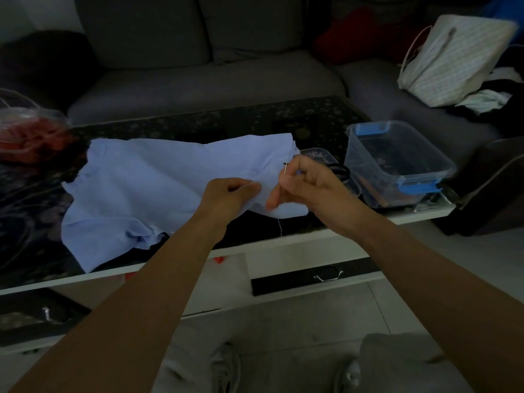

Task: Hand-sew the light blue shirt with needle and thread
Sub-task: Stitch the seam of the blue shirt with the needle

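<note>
The light blue shirt (136,180) lies spread and rumpled on the dark, speckled top of a low table (198,123), its near right corner lifted into both hands. The left hand (226,197) grips a fold of the thin woven cloth, fingers curled over the edge. Just beside it, the right hand (309,185) pinches a slim needle (285,169) between thumb and forefinger; the needle stands nearly upright against the fabric, with a dark end showing above the fingertips. A pale thread (280,226) hangs from under the shirt's corner, down over the table's white front edge. Behind the right hand sit black scissors (340,170), partly hidden by the knuckles, and a small clear container (320,154). Further right stands a clear plastic box (397,163) with blue latches, its dark contents too dim to make out. At the table's far left, a clear plastic bag (31,134) holds something red. A grey upholstered sofa (212,80) runs behind the table, with a pale striped bag (453,61) on its right seat. Below, a metal drawer handle (327,275) shows on the table's front.
</note>
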`<state>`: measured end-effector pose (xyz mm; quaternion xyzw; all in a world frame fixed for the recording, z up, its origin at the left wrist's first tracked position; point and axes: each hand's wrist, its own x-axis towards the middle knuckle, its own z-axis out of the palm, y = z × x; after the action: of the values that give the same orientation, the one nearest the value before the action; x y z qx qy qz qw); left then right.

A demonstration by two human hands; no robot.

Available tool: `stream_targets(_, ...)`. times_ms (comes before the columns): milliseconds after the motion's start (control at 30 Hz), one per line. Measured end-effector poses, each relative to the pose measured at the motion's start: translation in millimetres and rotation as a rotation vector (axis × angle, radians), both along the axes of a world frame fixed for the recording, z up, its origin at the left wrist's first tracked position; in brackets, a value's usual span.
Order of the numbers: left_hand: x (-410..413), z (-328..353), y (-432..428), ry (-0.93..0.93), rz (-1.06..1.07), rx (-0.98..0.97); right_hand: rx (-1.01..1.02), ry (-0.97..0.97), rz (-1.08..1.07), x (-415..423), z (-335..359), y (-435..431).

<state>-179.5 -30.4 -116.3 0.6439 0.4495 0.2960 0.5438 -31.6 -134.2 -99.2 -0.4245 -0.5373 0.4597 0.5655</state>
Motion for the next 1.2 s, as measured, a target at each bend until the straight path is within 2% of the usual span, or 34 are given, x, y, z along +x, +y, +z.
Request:
stream_targets(100,1.0,1.3,-1.2,-0.072,0.02,-0.017,-0.302,-0.02,0.367,6.0,1.0,-8.3)
stream_targets(200,0.9,0.8,0.2,-0.115,0.018,-0.043,-0.59,-0.234,0.787,7.8,1.7,-15.7)
stream_targets(267,0.3,-0.1,1.4,-0.123,0.007,-0.049,-0.67,-0.322,0.915,8.2,-0.4,-16.1)
stream_targets(333,0.0,-0.7,2.1,-0.141,0.0,-0.072,-0.665,-0.306,0.85,9.9,-1.0,-13.8)
stream_targets(500,1.7,-1.6,3.2,-0.166,0.011,-0.115,-0.471,-0.131,0.301,7.3,1.3,-5.8)
stream_targets(667,3.7,-4.0,4.5,-0.247,-0.03,-0.192,-0.181,-0.397,-0.276,0.1,-7.4,11.4)
stream_targets(800,3.6,-7.6,8.2,-0.209,-0.088,-0.224,-0.026,-0.42,-0.46,-1.0,-18.4,20.1)
stream_targets(1000,6.0,-10.6,10.1,-0.126,-0.088,-0.183,0.033,-0.535,-0.491,-4.1,-20.2,21.7)
stream_targets(1100,4.1,-8.6,8.6,-0.219,-0.088,-0.239,-0.075,-0.607,-0.163,-4.5,-9.8,10.8)
stream_targets(1200,3.3,-6.3,6.9,-0.225,-0.044,-0.225,-0.354,-0.743,0.299,-10.3,2.3,-3.4)
